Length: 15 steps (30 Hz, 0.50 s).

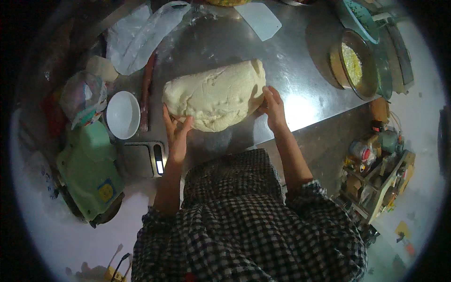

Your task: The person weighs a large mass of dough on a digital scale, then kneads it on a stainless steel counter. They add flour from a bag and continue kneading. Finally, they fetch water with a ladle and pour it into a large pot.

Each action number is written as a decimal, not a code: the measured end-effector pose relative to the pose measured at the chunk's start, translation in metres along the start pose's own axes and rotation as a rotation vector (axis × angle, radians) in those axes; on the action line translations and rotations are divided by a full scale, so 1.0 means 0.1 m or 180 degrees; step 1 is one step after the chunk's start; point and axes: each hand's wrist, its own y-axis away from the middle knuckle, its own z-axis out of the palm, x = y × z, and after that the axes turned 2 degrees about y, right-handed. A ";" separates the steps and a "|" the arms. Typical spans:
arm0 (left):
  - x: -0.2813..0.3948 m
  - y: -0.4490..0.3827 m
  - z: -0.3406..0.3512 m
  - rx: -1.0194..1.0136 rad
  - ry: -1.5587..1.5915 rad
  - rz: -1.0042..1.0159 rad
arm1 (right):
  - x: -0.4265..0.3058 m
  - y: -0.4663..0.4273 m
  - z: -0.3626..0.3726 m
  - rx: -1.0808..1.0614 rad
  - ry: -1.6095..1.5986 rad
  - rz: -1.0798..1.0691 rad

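A large pale slab of dough [218, 95], folded over with a lumpy near edge, lies before me at the middle of the metal worktop [282, 63]. My left hand [177, 130] grips its lower left corner, fingers under the edge and thumb near the front. At the right end, my right hand [273, 105] holds the dough's edge, with its fingertips partly hidden. A dark red rolling pin [146, 95] rests to the left of the dough, beside a white bowl [123, 115].
A kitchen scale [141, 158] sits near the front left, by a green egg carton [91, 169]. Plastic sheeting [141, 38] and a white dough scraper [260, 21] lie at the back. Metal bowl [336, 67] and teal basin [370, 31] stand right.
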 end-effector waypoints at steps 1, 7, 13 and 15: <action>-0.01 0.02 0.03 0.0077 0.0159 -0.0172 | 0.00 0.02 0.04 -0.0163 0.0070 0.0105; 0.24 0.11 -0.01 -0.0148 -0.0047 -0.0198 | -0.17 0.10 0.09 -0.0460 -0.0707 -0.0212; 0.38 0.25 0.19 -0.0551 -0.2315 0.0699 | -0.47 0.04 0.18 -0.0712 -0.1333 -0.0279; 0.38 0.12 0.23 -0.0444 -0.3161 0.1418 | -0.63 -0.08 0.27 -0.0805 -0.1541 -0.0426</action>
